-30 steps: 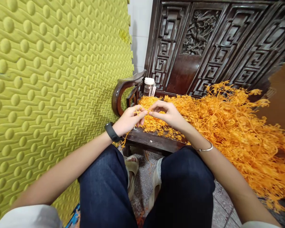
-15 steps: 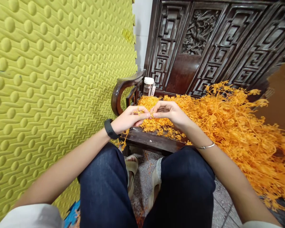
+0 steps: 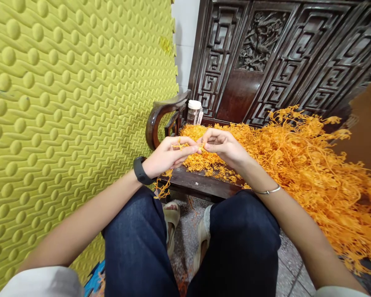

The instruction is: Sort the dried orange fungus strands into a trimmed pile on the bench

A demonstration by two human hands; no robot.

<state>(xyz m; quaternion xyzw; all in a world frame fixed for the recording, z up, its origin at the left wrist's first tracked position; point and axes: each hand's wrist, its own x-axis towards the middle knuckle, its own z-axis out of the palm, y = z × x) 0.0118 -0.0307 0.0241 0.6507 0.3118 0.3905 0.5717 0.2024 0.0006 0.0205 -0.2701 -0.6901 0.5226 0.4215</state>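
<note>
My left hand (image 3: pixel 163 156), with a dark band at its wrist, is closed on a thin orange plastic flower stem (image 3: pixel 179 144). Branches of orange plastic (image 3: pixel 163 190) hang below that palm, beside my knee. At its fingertips, my right hand (image 3: pixel 225 148) pinches a small orange plastic flower piece (image 3: pixel 201 147), touching or nearly touching the left fingertips. Exactly how the piece and the stem join is hidden by the fingers. Beneath both hands lies a heap of small loose orange flower pieces (image 3: pixel 224 171) on the dark wooden bench (image 3: pixel 191 179).
A large pile of branched orange plastic stems (image 3: pixel 315 173) covers the bench to the right. A white-lidded clear jar (image 3: pixel 194 112) stands by the curved armrest (image 3: pixel 151 123). Yellow foam matting (image 3: pixel 80 103) rises on the left. Behind is a carved wooden backrest (image 3: pixel 244 90); a cardboard box (image 3: pixel 365 119) sits far right.
Both hands have shifted slightly to the right. More orange shows between the right fingertips, and the orange branches hanging under my left hand have swung into fuller view.
</note>
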